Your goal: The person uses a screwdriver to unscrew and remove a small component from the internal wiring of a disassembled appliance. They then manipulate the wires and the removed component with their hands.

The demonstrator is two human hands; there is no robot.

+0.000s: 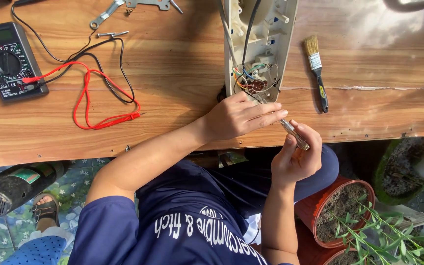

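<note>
A white plastic appliance housing (266, 34) lies open on the wooden table (172, 64), showing coloured wires and a small switch part (255, 84) at its near end. My left hand (239, 118) rests on that near end, with its fingers stretched to the right over the housing's edge. My right hand (295, 159) is just off the table edge and grips a clear-handled screwdriver (295, 136). The screwdriver's shaft points up and left under my left fingers, so its tip is hidden.
A multimeter (6, 61) with red and black leads (87, 95) lies at the left. A small paintbrush (316, 71) lies to the right of the housing, and a metal bracket (123, 7) lies at the far edge. Below the table are a black tool (11, 189), a sandalled foot (45, 208) and plant pots (339, 211).
</note>
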